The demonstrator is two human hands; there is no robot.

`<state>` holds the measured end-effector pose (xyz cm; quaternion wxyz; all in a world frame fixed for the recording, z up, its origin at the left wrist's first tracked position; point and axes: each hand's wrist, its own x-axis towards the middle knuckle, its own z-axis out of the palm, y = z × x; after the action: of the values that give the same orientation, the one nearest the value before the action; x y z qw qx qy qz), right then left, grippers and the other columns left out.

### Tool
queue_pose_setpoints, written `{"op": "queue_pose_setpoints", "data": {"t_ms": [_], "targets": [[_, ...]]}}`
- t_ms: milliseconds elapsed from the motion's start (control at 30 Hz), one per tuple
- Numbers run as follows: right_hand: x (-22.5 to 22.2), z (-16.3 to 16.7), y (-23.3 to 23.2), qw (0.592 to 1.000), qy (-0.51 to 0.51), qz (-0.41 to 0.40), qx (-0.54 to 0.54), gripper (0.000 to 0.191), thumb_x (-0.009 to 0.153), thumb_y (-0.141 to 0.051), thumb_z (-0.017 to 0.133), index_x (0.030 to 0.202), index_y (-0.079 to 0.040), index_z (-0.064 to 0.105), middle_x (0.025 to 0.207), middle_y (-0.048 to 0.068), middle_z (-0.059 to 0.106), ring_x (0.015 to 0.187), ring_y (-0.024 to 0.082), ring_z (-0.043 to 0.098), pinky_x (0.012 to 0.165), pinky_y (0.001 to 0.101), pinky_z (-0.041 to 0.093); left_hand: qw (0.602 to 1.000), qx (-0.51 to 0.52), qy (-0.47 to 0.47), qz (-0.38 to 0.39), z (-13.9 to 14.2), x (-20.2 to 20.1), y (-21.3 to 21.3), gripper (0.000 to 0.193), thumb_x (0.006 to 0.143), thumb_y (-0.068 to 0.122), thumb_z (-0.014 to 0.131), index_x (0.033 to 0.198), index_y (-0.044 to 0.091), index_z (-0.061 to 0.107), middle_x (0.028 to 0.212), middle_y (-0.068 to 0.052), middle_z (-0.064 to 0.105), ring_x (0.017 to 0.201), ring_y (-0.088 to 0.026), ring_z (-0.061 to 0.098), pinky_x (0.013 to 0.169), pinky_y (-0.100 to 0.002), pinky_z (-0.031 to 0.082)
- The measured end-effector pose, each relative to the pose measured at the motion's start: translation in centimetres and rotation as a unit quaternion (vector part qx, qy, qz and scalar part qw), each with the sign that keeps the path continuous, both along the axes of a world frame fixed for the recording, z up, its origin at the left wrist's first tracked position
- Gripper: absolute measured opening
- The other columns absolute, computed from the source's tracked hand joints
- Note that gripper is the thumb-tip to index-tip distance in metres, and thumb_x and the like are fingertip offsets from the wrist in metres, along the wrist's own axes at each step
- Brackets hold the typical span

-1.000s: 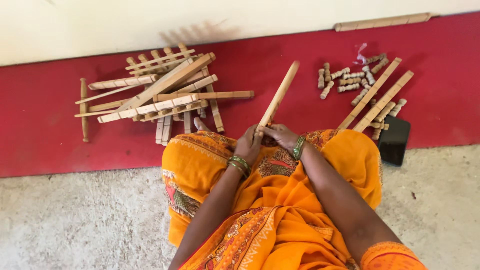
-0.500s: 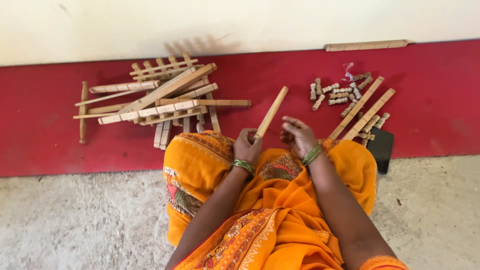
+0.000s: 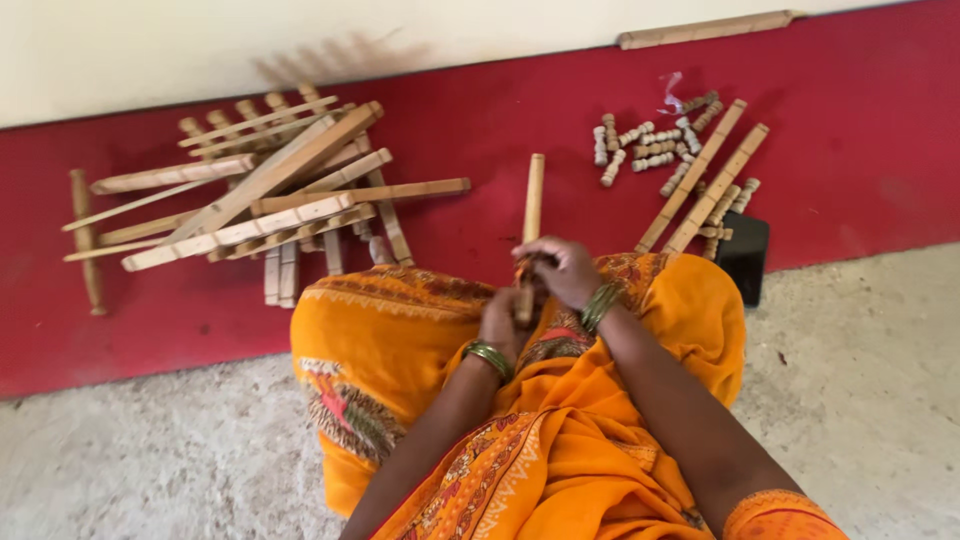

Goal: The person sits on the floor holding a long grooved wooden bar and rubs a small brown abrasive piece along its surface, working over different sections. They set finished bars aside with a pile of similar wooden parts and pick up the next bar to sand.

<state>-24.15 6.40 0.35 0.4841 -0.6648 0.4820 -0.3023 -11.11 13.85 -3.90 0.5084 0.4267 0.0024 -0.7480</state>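
Red floor mat (image 3: 850,90) along pale wall, grey concrete nearer. Heap of pale wooden slats and ladder-like frames (image 3: 260,190) far left. Two long wooden slats (image 3: 705,175) far right, beside scattered small turned wooden pegs (image 3: 645,145). Flat wooden stick (image 3: 531,215) upright at centre over orange-draped lap; left hand (image 3: 503,322) gripping lower end, right hand (image 3: 562,268) closed around it above.

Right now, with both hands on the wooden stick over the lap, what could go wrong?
1. The stick is held only at its near end by the left hand and right hand; its far end might swing and scatter the small wooden pegs.
2. The fingers are bunched together at that end, so they may get pinched.
3. The stacked wooden frames lie loosely crossed and could slide.
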Motion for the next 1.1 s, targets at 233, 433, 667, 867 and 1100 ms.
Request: {"op": "queue_pose_setpoints", "data": {"t_ms": [233, 433, 667, 867, 1100], "targets": [[1.6, 1.4, 0.5, 0.971, 0.136, 0.038, -0.192, 0.021, 0.088, -0.001, 0.066, 0.105, -0.009, 0.076, 0.100, 0.005, 0.065, 0.075, 0.012, 0.063, 0.061, 0.0261, 0.054, 0.994, 0.083, -0.072, -0.005, -1.5, -0.1, -3.0, 0.035, 0.104, 0.034, 0.044, 0.103, 0.009, 0.069, 0.080, -0.003, 0.067, 0.064, -0.012, 0.060, 0.057, -0.029, 0.051], [2.5, 1.5, 1.0, 0.977, 0.147, -0.014, -0.152, 0.022, 0.088, -0.007, 0.073, 0.110, -0.010, 0.077, 0.096, 0.005, 0.068, 0.065, 0.012, 0.061, 0.054, 0.0264, 0.049, 0.999, -0.002, -0.026, 0.040, -3.1, 0.5, -4.9, 0.026, 0.106, 0.026, 0.047, 0.105, 0.009, 0.068, 0.085, -0.001, 0.062, 0.071, -0.009, 0.060, 0.062, -0.024, 0.052], [4.0, 0.0, -2.1, 0.976, 0.174, -0.010, -0.129, 0.016, 0.088, -0.007, 0.073, 0.104, -0.009, 0.076, 0.094, 0.005, 0.069, 0.066, 0.011, 0.062, 0.056, 0.0229, 0.051, 0.999, -0.008, 0.023, 0.042, -3.6, 1.0, -6.3, 0.034, 0.105, 0.037, 0.047, 0.110, 0.009, 0.065, 0.088, -0.001, 0.064, 0.078, -0.012, 0.061, 0.068, -0.026, 0.050], [4.2, -1.0, -0.4, 0.965, 0.146, 0.044, -0.214, 0.018, 0.089, -0.011, 0.074, 0.107, -0.008, 0.074, 0.092, 0.003, 0.066, 0.071, 0.009, 0.062, 0.058, 0.0212, 0.051, 0.998, 0.031, 0.034, 0.040, -5.2, 1.3, -5.8, 0.058, 0.108, 0.059, 0.036, 0.109, 0.007, 0.063, 0.087, -0.003, 0.060, 0.073, -0.012, 0.057, 0.062, -0.028, 0.047], [3.8, -4.5, -4.8, 0.967, 0.230, -0.029, -0.106, 0.002, 0.090, -0.012, 0.077, 0.092, -0.011, 0.077, 0.083, 0.003, 0.066, 0.064, 0.010, 0.056, 0.053, 0.0253, 0.047, 0.993, 0.097, -0.056, -0.036, -4.2, 1.8, -5.9, 0.066, 0.102, 0.062, 0.027, 0.128, 0.011, 0.060, 0.094, -0.002, 0.064, 0.083, -0.009, 0.063, 0.070, -0.028, 0.053]]}}
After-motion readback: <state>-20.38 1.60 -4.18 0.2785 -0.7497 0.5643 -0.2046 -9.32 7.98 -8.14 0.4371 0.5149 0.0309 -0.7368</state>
